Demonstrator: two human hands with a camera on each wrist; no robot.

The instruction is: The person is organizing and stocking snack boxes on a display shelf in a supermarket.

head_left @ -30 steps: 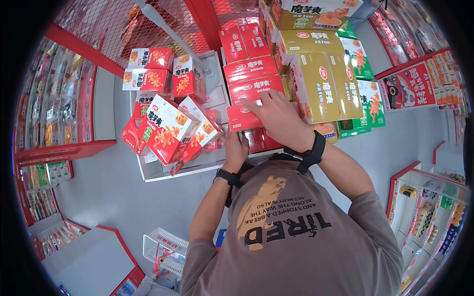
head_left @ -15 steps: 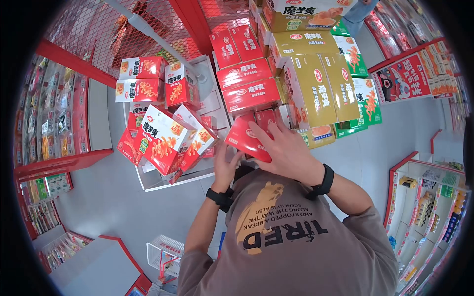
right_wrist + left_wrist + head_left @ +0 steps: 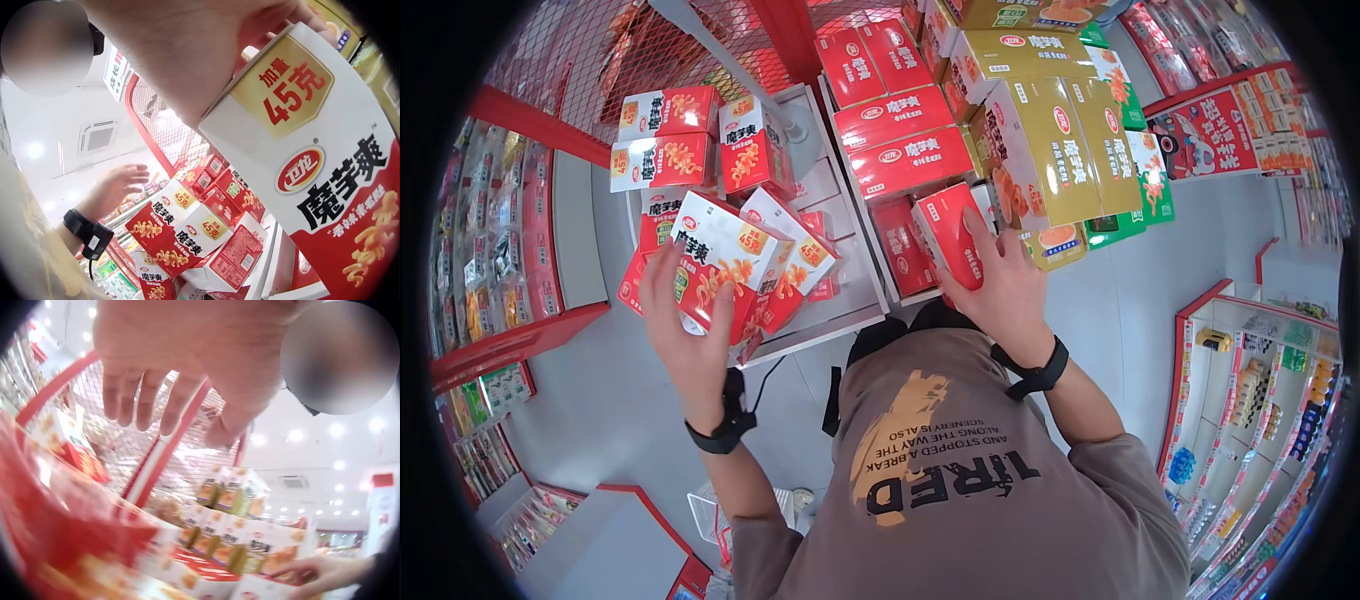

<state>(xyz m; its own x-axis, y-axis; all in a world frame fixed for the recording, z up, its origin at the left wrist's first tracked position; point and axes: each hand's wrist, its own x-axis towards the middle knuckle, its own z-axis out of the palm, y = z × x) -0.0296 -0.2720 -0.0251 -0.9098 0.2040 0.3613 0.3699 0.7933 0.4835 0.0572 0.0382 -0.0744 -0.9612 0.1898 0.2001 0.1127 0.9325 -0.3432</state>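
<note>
In the head view my right hand (image 3: 1010, 295) grips a red snack box (image 3: 948, 235) from above, thumb on the near side and fingers on the far side. The box sits at the near end of the red row, turned lengthwise, beside another red box (image 3: 900, 245) lower down. Its white-and-red printed face (image 3: 300, 144) fills much of the right wrist view. My left hand (image 3: 690, 320) hovers with spread fingers at a tilted white-and-red box (image 3: 725, 260) in the loose pile. The left wrist view shows that hand (image 3: 187, 356) holding nothing.
Gold boxes (image 3: 1040, 150) and green boxes (image 3: 1155, 180) stack to the right. More red boxes (image 3: 665, 160) stand at the far left of the white display tray (image 3: 855, 275). A grey pole (image 3: 730, 60) rises at the back before a red-framed mesh (image 3: 780, 40).
My right hand has lifted the red box off the row's near end, turned it and set it lengthwise there. My left hand has moved from beside it leftward to the loose pile.
</note>
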